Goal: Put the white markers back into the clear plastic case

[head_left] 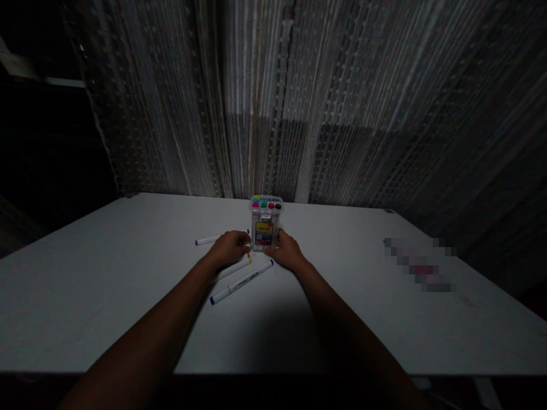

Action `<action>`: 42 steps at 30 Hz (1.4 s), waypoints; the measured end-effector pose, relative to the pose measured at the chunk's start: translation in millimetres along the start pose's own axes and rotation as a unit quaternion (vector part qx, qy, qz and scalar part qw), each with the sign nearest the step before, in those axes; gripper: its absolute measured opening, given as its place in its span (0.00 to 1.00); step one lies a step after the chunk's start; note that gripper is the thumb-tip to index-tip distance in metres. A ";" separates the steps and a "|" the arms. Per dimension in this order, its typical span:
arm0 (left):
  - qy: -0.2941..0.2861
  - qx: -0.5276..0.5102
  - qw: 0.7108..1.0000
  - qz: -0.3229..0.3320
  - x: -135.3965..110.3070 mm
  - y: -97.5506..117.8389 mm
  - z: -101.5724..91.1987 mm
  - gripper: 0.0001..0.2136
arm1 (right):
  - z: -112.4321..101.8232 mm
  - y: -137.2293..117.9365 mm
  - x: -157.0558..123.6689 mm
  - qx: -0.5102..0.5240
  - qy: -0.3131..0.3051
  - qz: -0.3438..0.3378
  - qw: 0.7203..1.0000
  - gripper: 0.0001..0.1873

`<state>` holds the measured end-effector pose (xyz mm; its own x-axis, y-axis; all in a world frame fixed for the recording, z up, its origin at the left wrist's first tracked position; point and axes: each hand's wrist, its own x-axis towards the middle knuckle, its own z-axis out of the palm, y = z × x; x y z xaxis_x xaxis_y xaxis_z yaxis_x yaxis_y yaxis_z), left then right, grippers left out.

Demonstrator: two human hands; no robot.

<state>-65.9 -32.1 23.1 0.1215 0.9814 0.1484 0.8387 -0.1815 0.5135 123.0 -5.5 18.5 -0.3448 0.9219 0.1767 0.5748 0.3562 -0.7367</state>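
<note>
A clear plastic marker case (264,230) stands upright on the white table, with coloured marker ends showing at its top and a yellow-and-blue label on its front. My right hand (287,250) grips its lower right side, thumb across the front and fingers behind. At the case's lower left, my left hand (231,247) is closed, thumb and fingers pinched around a marker (250,246) whose greenish end peeks out; most of it is hidden. Under and beside that hand lie a yellow-ended marker (234,269), a blue-capped marker (241,282) and a purple-ended marker (207,240).
The white table (128,285) reaches back to a striped, textured curtain (273,114). Toward the right edge lies a pixelated, blurred item (421,267) that I cannot make out. The left background is very dark.
</note>
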 end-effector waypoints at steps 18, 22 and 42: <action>0.006 -0.010 1.000 -0.008 4.2 -4.0 -0.9 0.08 | 1.3 -0.3 4.3 -0.016 0.003 0.000 1.000 0.28; -0.004 0.004 1.000 0.000 4.3 -3.9 -1.9 0.07 | 2.2 0.2 5.4 -0.014 0.003 -0.003 1.000 0.28; 0.057 0.120 0.986 -0.101 -0.4 -22.7 -20.5 0.17 | 3.4 -6.2 2.4 -0.031 0.001 -0.002 1.000 0.28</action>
<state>-95.9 -29.6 28.7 -0.1090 0.9804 0.1642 0.9428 0.0497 0.3295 116.1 -6.0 21.3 -0.3460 0.9208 0.1801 0.6179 0.3680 -0.6948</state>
